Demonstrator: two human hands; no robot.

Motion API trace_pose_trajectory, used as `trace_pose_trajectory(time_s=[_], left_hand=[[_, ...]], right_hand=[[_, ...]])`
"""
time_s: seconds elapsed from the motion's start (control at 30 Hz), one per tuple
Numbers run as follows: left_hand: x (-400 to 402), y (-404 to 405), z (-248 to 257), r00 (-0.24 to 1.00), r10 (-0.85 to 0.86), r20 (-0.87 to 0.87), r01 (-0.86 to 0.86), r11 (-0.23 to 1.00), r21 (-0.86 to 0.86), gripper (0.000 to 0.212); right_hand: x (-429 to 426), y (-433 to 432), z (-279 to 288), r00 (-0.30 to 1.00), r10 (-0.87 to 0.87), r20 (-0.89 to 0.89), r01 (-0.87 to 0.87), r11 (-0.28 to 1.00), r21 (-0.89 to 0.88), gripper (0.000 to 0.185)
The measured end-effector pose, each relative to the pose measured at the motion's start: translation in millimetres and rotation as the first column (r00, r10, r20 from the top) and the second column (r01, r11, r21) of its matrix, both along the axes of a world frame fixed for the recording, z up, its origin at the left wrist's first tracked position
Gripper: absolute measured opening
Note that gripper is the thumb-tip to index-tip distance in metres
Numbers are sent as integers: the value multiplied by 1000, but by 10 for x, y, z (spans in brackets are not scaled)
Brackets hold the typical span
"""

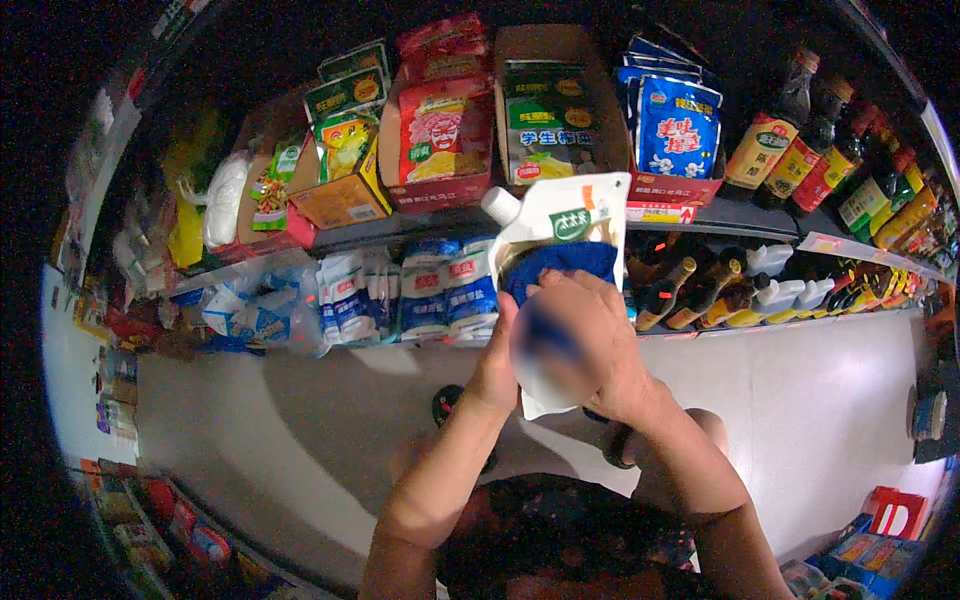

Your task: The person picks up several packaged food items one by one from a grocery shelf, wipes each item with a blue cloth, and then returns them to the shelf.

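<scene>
A white spouted pouch [551, 206] with a screw cap at its upper left corner is held up before me, slightly tilted. My left hand [499, 360] grips its left edge, thumb along the side. A dark blue cloth [562, 266] lies against the pouch's front, under the fingers of my right hand [615, 330], which presses it there. A blurred patch hides the middle of the pouch and part of my right hand.
Behind the pouch, a shelf carries cartons of sachets [442, 135] and dark sauce bottles [765, 150]. Below are bagged packets [424, 289] and more bottles [667, 292]. The tiled floor [810, 420] spreads beneath; goods [870, 555] stand at lower right.
</scene>
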State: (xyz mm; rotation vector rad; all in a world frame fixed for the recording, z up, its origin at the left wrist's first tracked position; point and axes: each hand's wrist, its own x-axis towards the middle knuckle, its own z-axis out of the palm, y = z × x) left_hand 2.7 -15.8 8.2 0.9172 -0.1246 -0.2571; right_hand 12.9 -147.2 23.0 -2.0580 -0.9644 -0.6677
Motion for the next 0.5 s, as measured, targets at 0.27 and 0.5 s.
trace_pose_trajectory(time_s=[0.27, 0.5], left_hand=[[-33, -148, -78, 985, -170, 39, 172, 983, -66, 69], [-17, -172, -100, 966, -250, 67, 254, 966, -48, 77]], right_hand=[[208, -201, 121, 911, -413, -16, 409, 897, 164, 49], [303, -233, -23, 846, -403, -350, 517, 779, 354, 38]])
